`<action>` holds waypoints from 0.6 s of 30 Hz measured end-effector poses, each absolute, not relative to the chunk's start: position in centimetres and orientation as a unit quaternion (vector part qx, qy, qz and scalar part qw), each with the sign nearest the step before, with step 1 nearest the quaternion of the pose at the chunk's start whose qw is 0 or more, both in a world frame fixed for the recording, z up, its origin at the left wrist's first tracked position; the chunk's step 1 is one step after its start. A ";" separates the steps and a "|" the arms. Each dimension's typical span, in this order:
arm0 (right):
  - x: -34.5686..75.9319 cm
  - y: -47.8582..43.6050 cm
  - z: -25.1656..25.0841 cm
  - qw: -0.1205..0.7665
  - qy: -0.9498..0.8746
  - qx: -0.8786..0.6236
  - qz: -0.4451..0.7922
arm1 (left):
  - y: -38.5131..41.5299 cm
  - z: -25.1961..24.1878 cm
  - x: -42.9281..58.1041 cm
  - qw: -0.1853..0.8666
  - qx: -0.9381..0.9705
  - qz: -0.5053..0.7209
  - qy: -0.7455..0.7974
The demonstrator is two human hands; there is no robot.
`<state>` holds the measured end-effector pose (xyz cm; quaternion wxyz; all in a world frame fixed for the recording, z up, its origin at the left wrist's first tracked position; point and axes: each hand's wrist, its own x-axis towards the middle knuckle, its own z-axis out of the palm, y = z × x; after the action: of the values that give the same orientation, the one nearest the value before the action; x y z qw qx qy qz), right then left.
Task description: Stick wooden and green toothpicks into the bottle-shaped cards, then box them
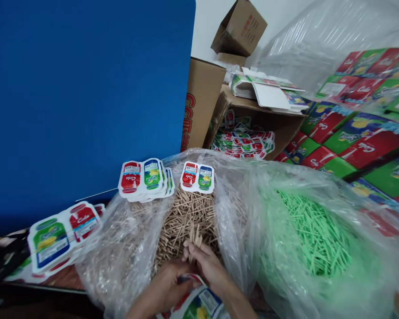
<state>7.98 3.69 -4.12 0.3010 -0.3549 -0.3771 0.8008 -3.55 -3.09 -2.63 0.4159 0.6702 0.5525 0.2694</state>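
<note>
A small bunch of thin, straight, light-brown sticks (pixel 195 232) is poking upward at the lower middle of the frame, its tips standing close together. The right hand (pixel 209 262) is pinching this bunch with fingers drawn in narrow. The left hand (pixel 171 278) is curling close beside it, holding a printed card (pixel 200 308) in red, green and blue at the bottom edge, partly hidden by the hands. Just above the hands, a heap of loose brown sticks (pixel 183 212) is filling a clear plastic bag (pixel 232 235). A Cola-and-Sprite card (pixel 197 178) is lying at the heap's upper edge, and a fanned stack of cards (pixel 143 180) is resting to its left. Green sticks (pixel 314 235) are lying in plastic at the lower right, while a blue panel (pixel 86 88) is filling the upper left.
</note>
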 end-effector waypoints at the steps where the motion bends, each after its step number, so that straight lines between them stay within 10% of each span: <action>1: 8.1 3.7 -4.2 0.303 -0.390 -0.353 0.795 | -3.1 -2.4 -3.7 0.415 0.671 0.275 0.549; 10: 10.1 4.2 -3.0 0.209 -0.590 -0.298 0.721 | -3.4 2.5 -6.9 0.227 0.786 0.267 0.508; 18: 10.6 3.8 -1.9 0.156 -0.720 -0.257 0.626 | -2.3 1.8 -5.7 0.264 0.828 0.172 0.464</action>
<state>10.60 3.76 -1.93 0.1562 -0.2567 -0.7200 0.6256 -5.75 -2.34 1.77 0.2640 0.8278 0.4644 0.1715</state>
